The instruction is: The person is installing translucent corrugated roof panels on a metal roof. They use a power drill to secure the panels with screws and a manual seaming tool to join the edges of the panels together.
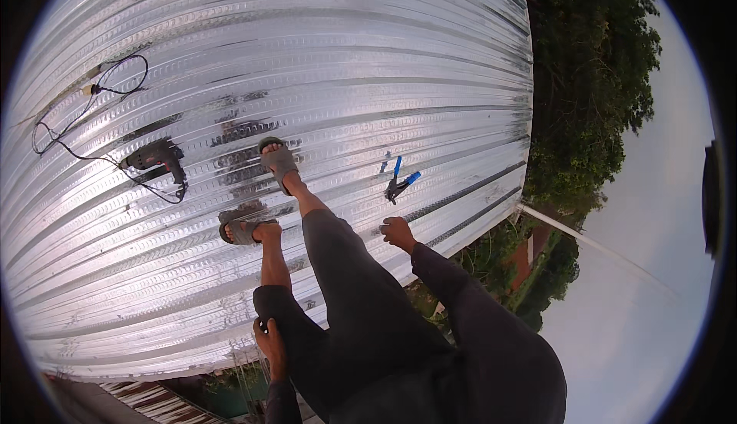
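My right hand (398,232) is closed low over the silver corrugated roof sheeting (368,48), with something small and grey at its fingertips that I cannot make out. Just beyond it lies a black hand riveter (394,189) with blue handle grips. My left hand (269,345) grips my dark-trousered left leg (276,305) near the knee. A black power drill (153,158) lies on the sheeting left of my sandalled feet (282,164), beside a looped black cable (65,137) with a pale connector (90,89).
The roof edge (525,170) runs along the right, with trees (583,63), sky and a pale pole (583,243) beyond. Below the lower edge are greenery and rusty sheeting (134,393). My feet rest on ribbed, dirt-smudged metal.
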Motion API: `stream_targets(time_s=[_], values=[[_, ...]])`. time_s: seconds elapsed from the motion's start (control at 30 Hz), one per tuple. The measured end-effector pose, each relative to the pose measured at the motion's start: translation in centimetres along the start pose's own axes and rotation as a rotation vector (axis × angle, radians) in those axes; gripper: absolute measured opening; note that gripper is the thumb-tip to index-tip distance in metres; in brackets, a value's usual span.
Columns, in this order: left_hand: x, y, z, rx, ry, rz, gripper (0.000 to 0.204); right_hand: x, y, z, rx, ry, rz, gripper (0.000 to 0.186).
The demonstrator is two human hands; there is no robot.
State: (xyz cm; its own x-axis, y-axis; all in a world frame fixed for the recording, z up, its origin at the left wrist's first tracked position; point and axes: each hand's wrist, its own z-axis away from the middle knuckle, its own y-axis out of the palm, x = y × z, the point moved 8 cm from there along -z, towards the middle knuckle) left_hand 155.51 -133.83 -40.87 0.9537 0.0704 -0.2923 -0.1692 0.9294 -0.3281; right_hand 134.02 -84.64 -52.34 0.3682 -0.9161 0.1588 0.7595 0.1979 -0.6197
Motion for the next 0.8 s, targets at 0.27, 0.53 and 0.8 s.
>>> stream_targets(time_s=[0.27, 0.53, 0.8], values=[[-6.1, 4.9, -0.8, -0.033, -0.055, -0.104, 0.059, -2.6, 4.6, 14.5, 0.263, 0.6, -0.726, 0.028], [-18.1, 17.1, 1.5, -0.045, -0.172, -0.599, 0.067, -15.0, -5.8, 9.9, -0.472, 0.054, -0.563, 0.033], [-42.7, 31.6, 1.0, 0.34, 0.325, -0.585, 0.047, -23.9, -9.8, 17.4, -0.25, 0.954, -1.862, 0.035]])
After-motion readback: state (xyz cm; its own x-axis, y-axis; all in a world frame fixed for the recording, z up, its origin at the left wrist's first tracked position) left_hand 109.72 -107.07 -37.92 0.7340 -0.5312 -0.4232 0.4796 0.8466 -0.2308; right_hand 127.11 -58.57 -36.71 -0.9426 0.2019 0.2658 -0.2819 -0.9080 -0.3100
